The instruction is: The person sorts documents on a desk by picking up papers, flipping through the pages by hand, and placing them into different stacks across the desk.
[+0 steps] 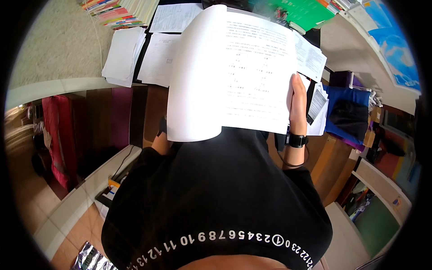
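A large open booklet of white printed pages (pixel 256 72) is held up in front of my chest. Its left-hand pages (pixel 195 76) curl over in a blank roll, while the right-hand page carries lines of small print. My right hand (pixel 298 101) is closed on the booklet's right edge, with the thumb side showing and the other fingers behind the paper. A black watch (pixel 296 141) is on that wrist. Only the wrist of my left hand (pixel 163 137) shows at the lower left of the booklet; its fingers are hidden behind the pages.
Behind the booklet, a desk holds loose printed sheets (pixel 173 18), a paper pile (pixel 122 56) and a stack of books (pixel 121 13). A green board (pixel 310 13) lies at the back right. More papers (pixel 318 110) are beside my right hand, near a dark cloth on a blue one (pixel 348 117).
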The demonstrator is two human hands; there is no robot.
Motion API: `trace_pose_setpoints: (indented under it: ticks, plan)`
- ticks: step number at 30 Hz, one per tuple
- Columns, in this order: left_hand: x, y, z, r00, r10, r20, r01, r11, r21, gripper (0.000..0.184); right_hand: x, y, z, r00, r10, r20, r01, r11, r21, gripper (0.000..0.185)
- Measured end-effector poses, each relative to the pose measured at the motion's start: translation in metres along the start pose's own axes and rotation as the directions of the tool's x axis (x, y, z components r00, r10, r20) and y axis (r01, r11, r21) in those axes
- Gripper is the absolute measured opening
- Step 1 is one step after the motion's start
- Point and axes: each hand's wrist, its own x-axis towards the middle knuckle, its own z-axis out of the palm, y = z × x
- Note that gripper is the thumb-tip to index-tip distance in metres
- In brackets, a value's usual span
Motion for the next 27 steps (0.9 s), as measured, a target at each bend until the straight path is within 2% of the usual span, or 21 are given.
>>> trace_pose_setpoints:
  ticks: [6,15,18,22,24,25,26,27]
  plan:
    - [0.003,-0.001,0.000,1.000,0.004,0.000,-0.004,1.000,-0.003,0.046,0.001,0.004,-0.002,0.998,-0.058,0.022,0.058,0.998,-0.022,0.040]
    - [0.018,0.003,0.006,0.999,0.047,0.004,-0.047,0.999,-0.014,0.051,0.000,0.006,0.001,0.995,-0.091,0.040,0.093,0.995,-0.042,0.038]
    - [0.027,0.008,0.010,0.997,0.081,-0.003,-0.081,0.996,-0.022,0.053,-0.001,0.004,0.002,0.993,-0.056,0.103,0.058,0.998,-0.023,0.040]
    - [0.068,0.019,0.029,0.989,0.150,0.001,-0.149,0.987,-0.065,0.056,0.000,0.013,0.004,0.994,0.005,0.106,-0.005,1.000,0.006,0.043]
    - [0.084,0.029,0.035,0.990,0.140,0.018,-0.138,0.986,-0.090,0.057,0.002,0.025,0.004,0.992,0.025,0.123,-0.030,0.999,0.038,0.044]
    - [0.084,0.033,0.034,0.994,0.106,0.040,-0.101,0.990,-0.098,0.059,0.001,0.029,0.007,0.997,0.052,0.060,-0.052,0.999,-0.006,0.045]
    - [0.084,0.036,0.033,0.996,0.070,0.062,-0.064,0.992,-0.105,0.061,-0.001,0.030,0.009,0.995,0.062,0.073,-0.062,0.998,-0.003,0.046]
    - [0.084,0.033,0.032,0.995,0.082,0.057,-0.070,0.980,-0.186,0.062,-0.003,0.027,0.010,0.994,0.071,0.084,-0.071,0.997,0.000,0.047]
